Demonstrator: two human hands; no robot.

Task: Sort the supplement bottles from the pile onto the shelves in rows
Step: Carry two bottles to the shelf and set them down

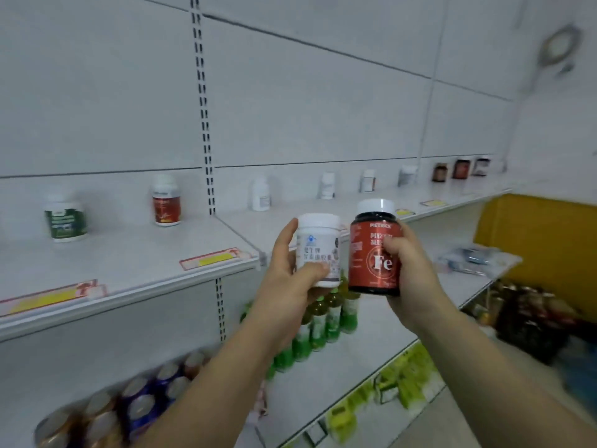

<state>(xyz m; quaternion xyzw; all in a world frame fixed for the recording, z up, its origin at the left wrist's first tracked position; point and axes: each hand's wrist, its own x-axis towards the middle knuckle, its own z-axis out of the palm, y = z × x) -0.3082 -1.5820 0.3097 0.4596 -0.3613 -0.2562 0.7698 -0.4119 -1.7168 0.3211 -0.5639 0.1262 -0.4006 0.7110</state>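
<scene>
Head view: our left hand (287,276) fingers (286,231) clamp the white bottle (318,247), right hand (413,270) the red bottle (368,263) at three o'clock, both facing us, likely for sorting.

Top shelf (129,253) in front of me: green-label bottle (65,218) at L, red-label bottle (165,202) next, then white bottles (260,194) spaced apart, dark bottles (461,168) far R. Shelf below (374,321): cans (139,402) L, green bottles (318,324) mid.

Glossy red-labelled bottle (374,253), matt white plastic bottle (318,250), smooth painted metal shelf (129,270).
</scene>
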